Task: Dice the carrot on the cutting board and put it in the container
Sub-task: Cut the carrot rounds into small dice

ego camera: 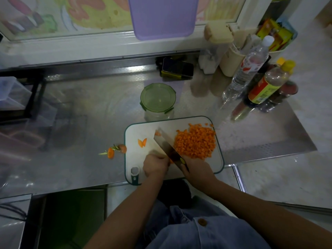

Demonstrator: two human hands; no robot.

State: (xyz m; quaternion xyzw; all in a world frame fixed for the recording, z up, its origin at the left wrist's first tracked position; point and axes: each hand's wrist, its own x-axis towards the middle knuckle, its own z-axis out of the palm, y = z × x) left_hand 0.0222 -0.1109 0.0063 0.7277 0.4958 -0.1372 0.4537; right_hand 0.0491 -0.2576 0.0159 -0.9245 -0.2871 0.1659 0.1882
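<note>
Most carrot diced — pile (195,142) sits right of knife (167,144) on cutting board (136,133). Our right hand (197,170) grips handle; left hand (155,165) curls on carrot stub (171,161), just left of blade — lidded container (158,99) beyond board.

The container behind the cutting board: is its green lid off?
No, the green lid sits on top of the container, covering its mouth.

Steel counter (86,108) below what seems a window (53,17).
</note>
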